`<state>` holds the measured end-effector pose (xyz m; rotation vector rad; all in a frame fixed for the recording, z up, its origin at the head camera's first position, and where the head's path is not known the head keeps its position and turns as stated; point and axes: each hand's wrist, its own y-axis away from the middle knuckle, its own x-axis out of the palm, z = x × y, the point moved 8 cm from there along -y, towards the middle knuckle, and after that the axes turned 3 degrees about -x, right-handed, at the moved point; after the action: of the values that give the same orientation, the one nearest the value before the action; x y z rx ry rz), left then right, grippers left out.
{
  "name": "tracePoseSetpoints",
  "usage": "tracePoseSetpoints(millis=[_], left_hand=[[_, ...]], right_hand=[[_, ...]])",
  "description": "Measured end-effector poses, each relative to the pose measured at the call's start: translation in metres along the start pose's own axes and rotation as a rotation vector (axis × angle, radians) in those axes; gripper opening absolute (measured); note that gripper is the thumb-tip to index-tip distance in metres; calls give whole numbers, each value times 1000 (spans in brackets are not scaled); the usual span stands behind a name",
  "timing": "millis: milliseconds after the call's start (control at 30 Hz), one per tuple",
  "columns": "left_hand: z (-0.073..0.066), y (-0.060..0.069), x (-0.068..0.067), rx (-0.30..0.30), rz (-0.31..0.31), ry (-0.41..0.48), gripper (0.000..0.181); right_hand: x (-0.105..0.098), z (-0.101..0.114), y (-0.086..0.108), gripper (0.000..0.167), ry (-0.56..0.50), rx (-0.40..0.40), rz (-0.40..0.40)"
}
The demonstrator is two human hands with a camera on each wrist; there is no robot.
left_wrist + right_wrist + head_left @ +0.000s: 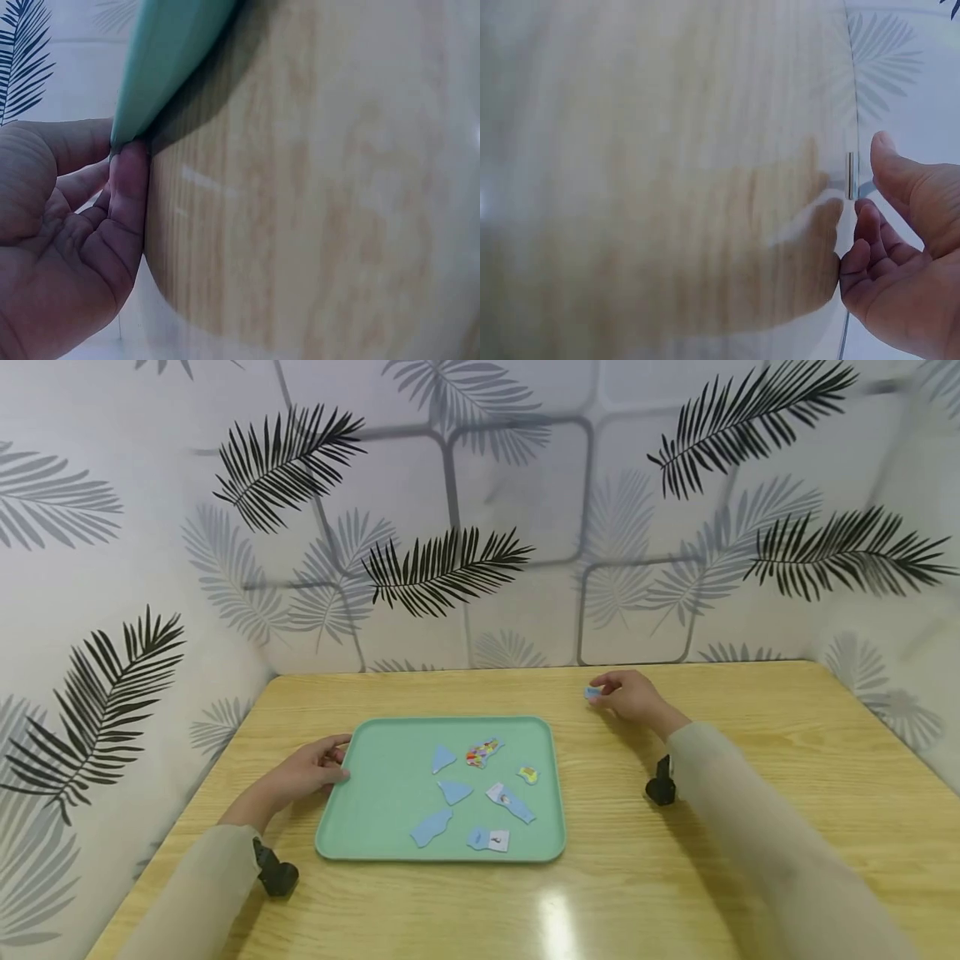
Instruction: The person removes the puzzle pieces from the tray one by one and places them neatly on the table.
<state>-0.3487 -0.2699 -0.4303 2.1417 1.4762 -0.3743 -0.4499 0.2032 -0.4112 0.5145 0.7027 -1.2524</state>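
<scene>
My left hand [303, 770] grips the left rim of a green tray [375, 810]. In the left wrist view, the left hand [82, 217] has its fingers at the edge of the tray [169, 60]. On the right, my right hand [632, 697] is at a small light blue puzzle piece [591, 692] near the table's back edge. Seen edge-on in the right wrist view, this piece [850, 176] lies near the fingertips. There the thumb of the right hand [904, 232] stands apart from it, with the other fingers bent.
Several flat puzzle pieces lie spread in the tray: a multicoloured one [482, 752], a yellow-marked one [528, 774], a long one [510, 802] with a small picture, and plain light blue ones [431, 828]. The wooden table [630, 893] meets a leaf-patterned wall [517, 610] behind.
</scene>
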Motion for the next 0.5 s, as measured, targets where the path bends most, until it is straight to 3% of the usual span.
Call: tracePoseSetpoints(millis=[267,500], left_hand=[[2,-1,0,-12,-6,-7,66],[1,-1,1,-1,3,2,66]], right_hand=[[3,1,13,44,-44,9,-1],[15,10,25,43,-149,-5,19]])
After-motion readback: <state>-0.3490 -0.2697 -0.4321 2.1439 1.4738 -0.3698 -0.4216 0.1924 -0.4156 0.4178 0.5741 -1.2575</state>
